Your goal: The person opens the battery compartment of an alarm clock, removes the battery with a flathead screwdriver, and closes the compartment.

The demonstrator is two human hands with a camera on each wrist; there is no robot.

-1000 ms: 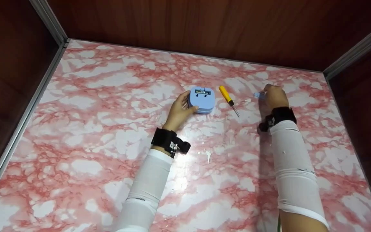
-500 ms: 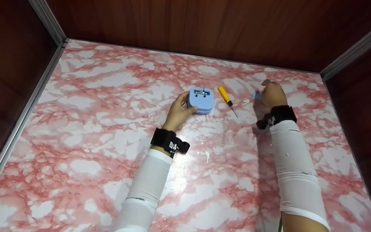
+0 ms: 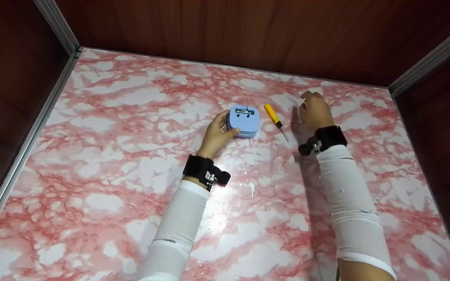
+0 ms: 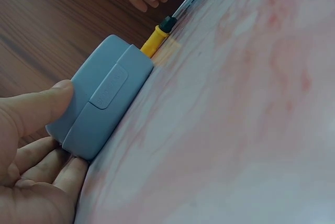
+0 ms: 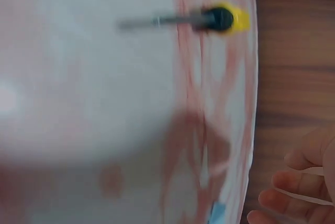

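Observation:
My left hand (image 3: 216, 134) holds a light-blue rounded-square device (image 3: 244, 122) standing on the table, thumb on its near side and fingers round its left. An uncovered slot in the device's top shows a battery (image 3: 244, 111), with two small dark marks below it. In the left wrist view, a raised oblong panel (image 4: 109, 87) crosses the device's side seam. My right hand (image 3: 316, 112) hovers over the table to the right of a yellow-handled screwdriver (image 3: 273, 114), fingers loosely bent and holding nothing. A small light-blue piece (image 5: 217, 213) lies below that hand in the right wrist view.
The pink-and-white marbled table (image 3: 131, 210) is bounded by a dark wood-grain wall (image 3: 225, 35) at the back and similar panels at both sides. The screwdriver lies just right of the device, its metal shaft toward the near side.
My right hand has let go of the small light-blue piece on the table, then lifted and moved left toward the screwdriver. My left hand and the device have stayed put.

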